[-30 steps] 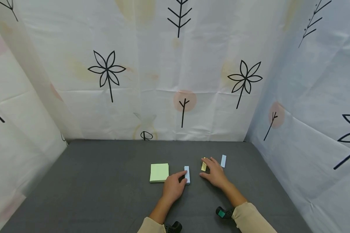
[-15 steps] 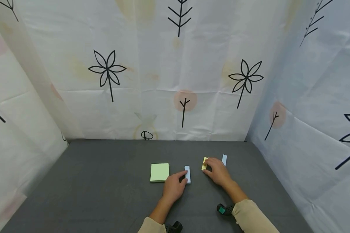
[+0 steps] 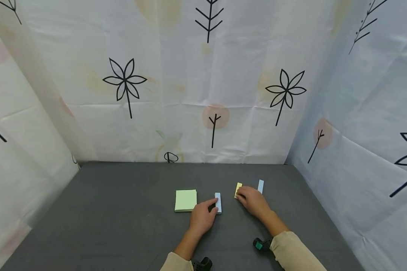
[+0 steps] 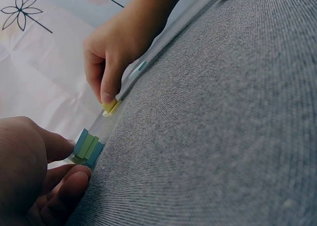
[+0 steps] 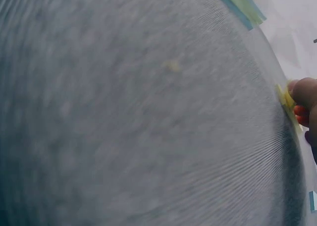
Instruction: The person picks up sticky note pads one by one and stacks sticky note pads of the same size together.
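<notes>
In the head view my left hand (image 3: pixel 201 217) holds a small stack of narrow sticky note pads (image 3: pixel 218 205), light blue on top. From the left wrist view the stack (image 4: pixel 87 147) shows blue and green layers, with thumb and finger at its sides. My right hand (image 3: pixel 254 202) pinches a narrow yellow sticky note pad (image 3: pixel 237 189) farther right; its fingertips cover part of it. The left wrist view shows thumb and fingers gripping a yellow piece (image 4: pixel 110 106) close over a paler yellow one. Beyond the right hand lies a single light blue strip pad (image 3: pixel 260 186).
A square light green sticky note pad (image 3: pixel 185 200) lies just left of the left hand. The grey cloth-covered table (image 3: pixel 105 218) runs back to a white curtain (image 3: pixel 176 75) with plant drawings. Black wrist devices (image 3: pixel 262 244) sit at both sleeves.
The right hand's fingers have drawn in from spread to a pinch on the yellow pad. The left hand stays at the stack, and the other pads have not moved.
</notes>
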`<state>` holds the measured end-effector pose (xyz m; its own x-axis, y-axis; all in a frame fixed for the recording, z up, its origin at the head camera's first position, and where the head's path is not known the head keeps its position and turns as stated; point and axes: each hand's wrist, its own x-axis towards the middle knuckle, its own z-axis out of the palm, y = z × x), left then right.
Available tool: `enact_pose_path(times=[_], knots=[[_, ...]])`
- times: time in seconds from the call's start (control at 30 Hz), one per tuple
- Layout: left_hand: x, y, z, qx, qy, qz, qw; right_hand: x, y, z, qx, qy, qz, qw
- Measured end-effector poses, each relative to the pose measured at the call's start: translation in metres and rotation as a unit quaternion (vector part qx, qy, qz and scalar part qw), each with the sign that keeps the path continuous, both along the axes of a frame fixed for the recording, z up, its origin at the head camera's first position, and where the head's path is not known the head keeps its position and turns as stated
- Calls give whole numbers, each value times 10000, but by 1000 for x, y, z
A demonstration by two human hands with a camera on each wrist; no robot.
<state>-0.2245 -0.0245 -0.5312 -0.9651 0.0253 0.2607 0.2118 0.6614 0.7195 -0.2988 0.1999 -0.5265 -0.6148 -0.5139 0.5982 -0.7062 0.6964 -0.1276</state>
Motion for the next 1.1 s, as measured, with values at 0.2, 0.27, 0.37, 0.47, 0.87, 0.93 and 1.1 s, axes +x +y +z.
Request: enact_pose_path(times=[0.2,0.27,0.37,0.47,0.87,0.93,1.1], knots=[[1,0,0,8,-11,-17,10000,2,0,4,-393,-537,-57,9978],[1,0,0,24,-8,-26,10000,3,0,5,-408,-676,-95,9968],[1,0,0,41,-8,-34,10000,4,0,7,-401,-839,-162,9955],[1,0,0,51,5,-41,10000,5,1,8,-412,-967,-194,9943],[1,-1,0,47,-17,-64,10000,1,-1,8,-799,-1004,-401,9909],[1,-1,0,79,-28,-67,9999,-2,-1,8,-798,-1020,-579,9899],[0,-1,-1,99,-22,-62,9999,-11,-1,10,-469,-1250,-1336,9820]])
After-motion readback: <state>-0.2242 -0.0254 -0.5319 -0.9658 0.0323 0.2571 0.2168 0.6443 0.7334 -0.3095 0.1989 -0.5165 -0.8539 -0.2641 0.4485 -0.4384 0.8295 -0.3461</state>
